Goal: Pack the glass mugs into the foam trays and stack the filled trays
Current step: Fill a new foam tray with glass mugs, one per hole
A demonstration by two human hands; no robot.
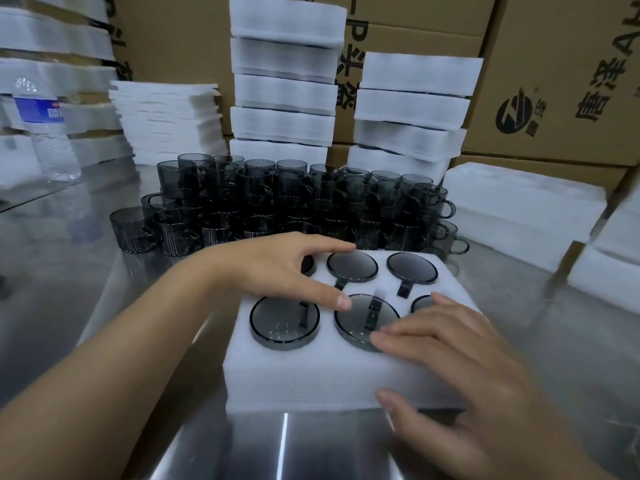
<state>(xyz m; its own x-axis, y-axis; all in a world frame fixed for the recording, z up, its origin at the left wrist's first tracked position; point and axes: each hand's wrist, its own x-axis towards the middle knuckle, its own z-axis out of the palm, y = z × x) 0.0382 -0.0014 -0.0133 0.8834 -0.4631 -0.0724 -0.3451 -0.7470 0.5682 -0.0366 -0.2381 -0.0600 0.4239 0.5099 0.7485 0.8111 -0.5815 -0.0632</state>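
Observation:
A white foam tray (304, 375) sits in front of me on the steel table, its round pockets filled with smoky grey glass mugs (284, 322). My left hand (277, 268) lies flat over the tray's back left, fingers spread and touching the foam between mugs. My right hand (460, 372) rests on the tray's front right corner, fingers straight over a mug's rim (360, 320) and thumb against the tray's front wall. Behind the tray stands a dense pile of loose grey mugs (287, 199), stacked in layers.
Two stacks of filled foam trays (284, 88) (412, 109) rise at the back before cardboard boxes (561, 74). Flat foam sheets (166, 123) lie back left, more foam blocks (523, 199) at right. A water bottle (45, 133) stands far left on the steel table (69, 306).

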